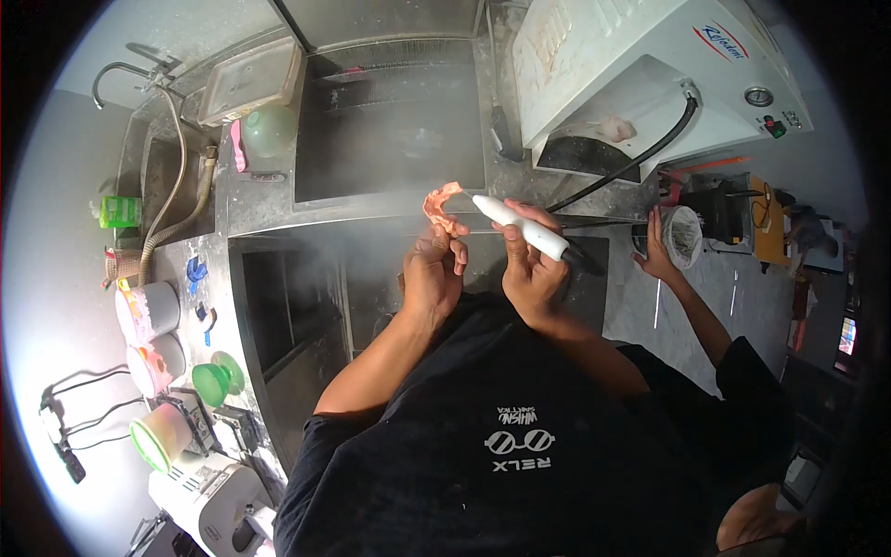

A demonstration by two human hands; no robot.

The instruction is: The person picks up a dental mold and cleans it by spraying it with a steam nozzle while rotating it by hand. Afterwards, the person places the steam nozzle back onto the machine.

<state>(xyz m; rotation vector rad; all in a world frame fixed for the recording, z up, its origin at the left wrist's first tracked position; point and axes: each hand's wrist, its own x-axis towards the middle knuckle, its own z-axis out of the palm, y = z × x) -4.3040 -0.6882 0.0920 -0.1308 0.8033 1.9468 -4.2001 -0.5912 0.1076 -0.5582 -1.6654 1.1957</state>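
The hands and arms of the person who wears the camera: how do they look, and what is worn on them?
The left hand and right hand are without gloves, and no watch shows. The forearms are bare below short black sleeves. The black shirt carries white letters and a glasses drawing.

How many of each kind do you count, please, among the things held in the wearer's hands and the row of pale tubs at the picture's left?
Arch, in the left hand: 1
Handpiece, in the right hand: 1
Pale tubs: 3
Total: 5
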